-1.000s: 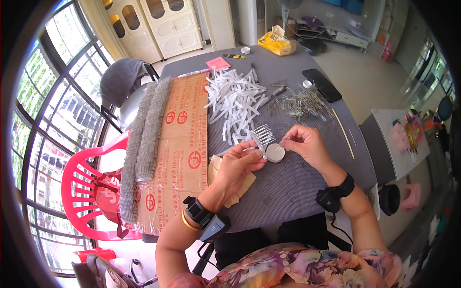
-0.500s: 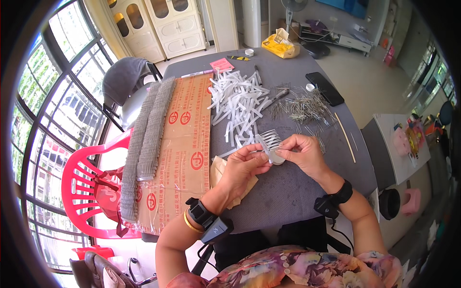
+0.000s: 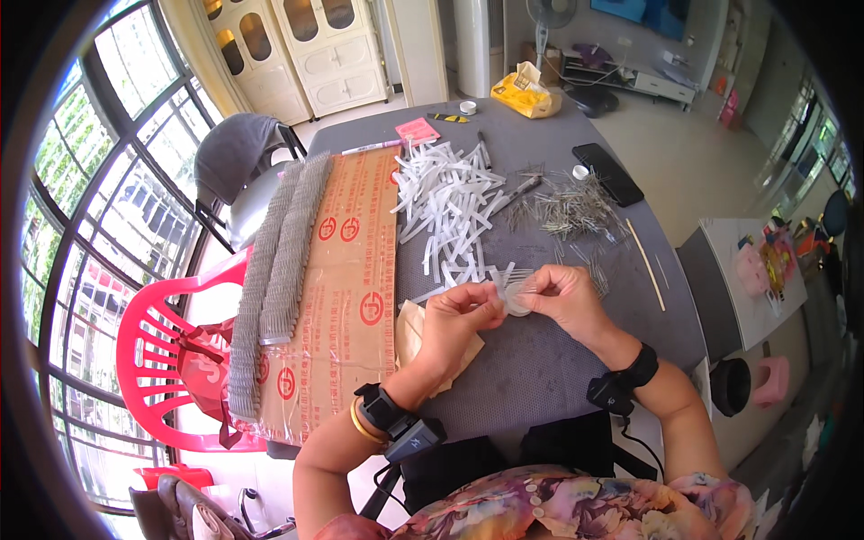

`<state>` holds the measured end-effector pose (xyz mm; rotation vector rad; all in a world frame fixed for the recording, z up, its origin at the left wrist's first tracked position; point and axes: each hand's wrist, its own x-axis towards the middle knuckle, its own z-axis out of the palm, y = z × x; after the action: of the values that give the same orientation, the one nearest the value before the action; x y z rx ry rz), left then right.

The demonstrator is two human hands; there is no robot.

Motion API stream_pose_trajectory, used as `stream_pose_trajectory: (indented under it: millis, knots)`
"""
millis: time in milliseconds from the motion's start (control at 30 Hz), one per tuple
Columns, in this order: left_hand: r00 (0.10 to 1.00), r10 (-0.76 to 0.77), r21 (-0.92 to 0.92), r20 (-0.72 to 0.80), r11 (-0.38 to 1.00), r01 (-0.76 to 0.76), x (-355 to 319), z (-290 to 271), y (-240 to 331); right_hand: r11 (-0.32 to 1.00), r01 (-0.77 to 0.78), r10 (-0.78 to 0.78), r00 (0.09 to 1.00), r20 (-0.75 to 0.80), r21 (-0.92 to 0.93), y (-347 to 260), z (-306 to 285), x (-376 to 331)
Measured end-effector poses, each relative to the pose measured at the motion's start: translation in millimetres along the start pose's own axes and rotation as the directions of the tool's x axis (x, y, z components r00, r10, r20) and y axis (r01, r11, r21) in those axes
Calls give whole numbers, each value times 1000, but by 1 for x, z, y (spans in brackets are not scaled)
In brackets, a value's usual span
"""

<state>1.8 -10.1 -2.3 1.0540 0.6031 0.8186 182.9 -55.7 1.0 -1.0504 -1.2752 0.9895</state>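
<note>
From the head view, the left hand [image 3: 464, 309] is pinching its fingers together on a white strip [image 3: 497, 281], covering most of it; its long axis is staying unclear to me. Pins [image 3: 514, 275] are pointing rightward, lying roughly crosswise above a pale lid [image 3: 516, 304] on the worktop [image 3: 576, 387]. The right hand [image 3: 563, 295] is bunching its fingers beside them; I cannot tell whether they are gripping anything.

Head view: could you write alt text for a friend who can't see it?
A person's left hand and right hand nearly meet over a grey table, by a white disc. Beyond lie heaped white strips and thin pins; cardboard lies to the left.
</note>
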Motion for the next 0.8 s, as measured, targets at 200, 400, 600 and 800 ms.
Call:
stream_pose_trajectory:
  millis: [200, 400, 600, 800]
  knots:
    - [999, -20, -33, -37, 999, 18, 5, -2, 1, 996, -67, 74, 987, 141, -52, -30, -14, 20]
    - [986, -165, -150, -22, 976, 160, 9, -8, 5, 617, 110, -30, 993, 117, -779, -7, -41, 59]
    - [964, -239, -277, 114, 925, 262, 8, -10, 8, 361, 285, -134, 958, 253, -888, 17, -39, 62]
    - [971, -228, -272, 70, 932, 238, 6, -12, 4, 716, 80, -72, 997, 42, -694, -5, -33, 42]
